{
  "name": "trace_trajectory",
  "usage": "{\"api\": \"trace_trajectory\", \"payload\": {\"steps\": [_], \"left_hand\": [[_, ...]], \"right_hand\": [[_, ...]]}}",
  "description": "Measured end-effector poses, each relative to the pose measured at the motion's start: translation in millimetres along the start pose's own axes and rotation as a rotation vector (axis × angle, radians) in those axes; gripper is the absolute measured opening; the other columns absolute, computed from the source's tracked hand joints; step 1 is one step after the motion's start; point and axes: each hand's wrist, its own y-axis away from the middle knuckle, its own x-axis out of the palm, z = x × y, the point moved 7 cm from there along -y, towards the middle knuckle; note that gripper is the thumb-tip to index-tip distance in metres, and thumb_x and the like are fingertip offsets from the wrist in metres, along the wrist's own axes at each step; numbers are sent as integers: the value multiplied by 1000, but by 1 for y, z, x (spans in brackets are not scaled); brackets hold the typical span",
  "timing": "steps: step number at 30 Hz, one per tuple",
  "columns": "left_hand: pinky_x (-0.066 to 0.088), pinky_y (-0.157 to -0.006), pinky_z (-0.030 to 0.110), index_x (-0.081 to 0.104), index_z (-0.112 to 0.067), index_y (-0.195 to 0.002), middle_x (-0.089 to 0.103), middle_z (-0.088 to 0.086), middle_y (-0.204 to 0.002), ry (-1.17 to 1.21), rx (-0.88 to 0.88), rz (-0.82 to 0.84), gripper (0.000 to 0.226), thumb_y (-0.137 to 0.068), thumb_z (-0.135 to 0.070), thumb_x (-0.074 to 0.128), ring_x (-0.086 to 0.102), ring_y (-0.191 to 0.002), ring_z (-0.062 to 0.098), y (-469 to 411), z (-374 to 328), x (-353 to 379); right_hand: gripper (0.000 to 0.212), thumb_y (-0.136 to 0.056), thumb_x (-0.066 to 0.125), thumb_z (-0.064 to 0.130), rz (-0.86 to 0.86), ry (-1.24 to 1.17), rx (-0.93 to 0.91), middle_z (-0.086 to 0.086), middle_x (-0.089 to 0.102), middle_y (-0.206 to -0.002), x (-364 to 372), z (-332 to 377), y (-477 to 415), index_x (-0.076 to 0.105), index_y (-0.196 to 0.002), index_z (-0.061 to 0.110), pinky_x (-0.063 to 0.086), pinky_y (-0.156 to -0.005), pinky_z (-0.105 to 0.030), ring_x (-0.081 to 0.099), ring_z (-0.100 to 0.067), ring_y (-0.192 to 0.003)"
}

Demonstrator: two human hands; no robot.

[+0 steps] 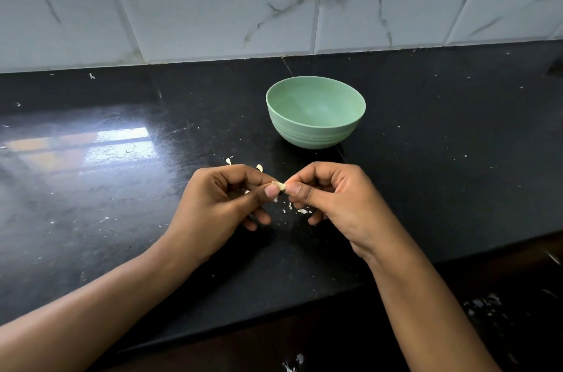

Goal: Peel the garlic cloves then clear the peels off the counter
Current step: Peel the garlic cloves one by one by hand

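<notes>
A small pale garlic clove (279, 186) is held just above the black counter (122, 189), pinched from both sides. My left hand (222, 204) pinches it between thumb and forefinger, and my right hand (332, 198) pinches its other end. Thin white peel scraps (302, 211) lie on the counter under my hands, and two larger peel pieces (259, 168) lie just beyond my left hand. A mint-green bowl (313, 137) stands upright behind my hands; no contents are visible inside it.
A marble-patterned tiled wall (213, 6) rises behind the counter. The counter's front edge runs diagonally below my forearms. White flecks speckle the counter surface, and some bits lie on the dark floor (484, 304) at the lower right.
</notes>
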Motion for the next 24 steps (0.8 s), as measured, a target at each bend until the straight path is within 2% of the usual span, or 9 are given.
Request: {"api": "trace_trajectory", "payload": {"steps": [10, 14, 17, 20, 22, 24], "left_hand": [[46, -41, 20, 73, -21, -67, 67, 1, -61, 52, -7, 2, 3, -68, -23, 70, 62, -46, 16, 0, -2, 2], [46, -40, 20, 73, -17, -67, 68, 6, -65, 89, -52, -23, 5, -67, -23, 71, 61, -45, 16, 0, 2, -1], [46, -40, 20, 73, -16, -64, 69, 5, -65, 158, -117, -44, 7, -67, -21, 70, 60, -44, 15, -1, 6, -4], [46, -39, 20, 72, -12, -68, 69, 7, -65, 142, -112, -35, 8, -67, -20, 71, 61, -44, 16, -1, 5, -2], [46, -39, 20, 72, -10, -71, 69, 9, -66, 135, -109, -44, 11, -66, -20, 72, 61, -44, 17, 0, 5, -2], [45, -39, 20, 73, -10, -70, 69, 12, -67, 131, -107, -50, 11, -65, -20, 74, 61, -44, 17, 0, 5, -2]], "right_hand": [[13, -86, 64, 10, 49, -165, 143, 6, 62, -58, 3, -5, 3, 66, -74, 14, 44, -45, -15, 57, -1, -55], [12, -85, 65, 10, 14, -174, 125, 6, 62, -58, 4, -4, 2, 66, -74, 14, 45, -46, -15, 56, -2, -56], [16, -84, 68, 11, -107, -57, 5, 5, 62, -61, -6, -1, 0, 67, -69, 19, 44, -46, -18, 56, -4, -59], [13, -84, 69, 14, -146, 89, -19, 4, 66, -65, -14, -2, 2, 72, -73, 21, 45, -47, -20, 55, -5, -60], [10, -85, 68, 22, -137, 274, -30, 6, 69, -70, -17, 0, 2, 75, -80, 27, 48, -51, -24, 57, -5, -60], [8, -85, 68, 28, -135, 498, -81, 12, 70, -73, -18, 6, 4, 75, -86, 31, 51, -61, -26, 60, -3, -65]]}}
